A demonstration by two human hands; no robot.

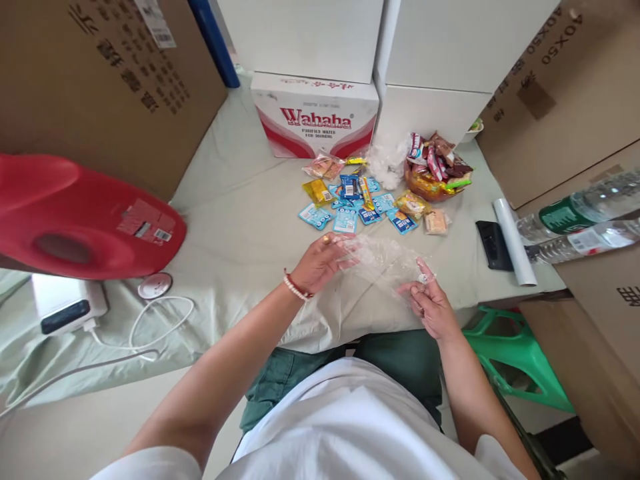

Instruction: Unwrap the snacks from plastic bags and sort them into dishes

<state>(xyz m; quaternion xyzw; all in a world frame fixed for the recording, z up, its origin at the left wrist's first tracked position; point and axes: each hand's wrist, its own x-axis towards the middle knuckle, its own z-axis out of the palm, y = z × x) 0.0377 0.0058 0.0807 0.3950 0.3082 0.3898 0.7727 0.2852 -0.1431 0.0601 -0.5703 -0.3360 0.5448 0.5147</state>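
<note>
Between my two hands a clear plastic bag point(383, 263) is stretched above the front part of the cloth-covered table. My left hand point(325, 261) pinches its left side, fingers pointing right. On the other side my right hand point(427, 300) grips the bag's right edge, with the index finger raised against the film. Just beyond lie several blue snack packets point(345, 219), a yellow packet point(319, 192) and a wrapped biscuit point(437, 222). An amber bowl point(433, 183) heaped with wrapped snacks stands behind on the right, beside a crumpled heap of clear plastic point(387, 163).
A white and red Wahaha box point(320, 120) stands at the back. Left are a red plastic jug point(90, 217), a white power bank point(67, 303) and its cable. Right are a black phone point(493, 245), a white roll point(515, 243), water bottles point(575, 213) and a green stool point(520, 360).
</note>
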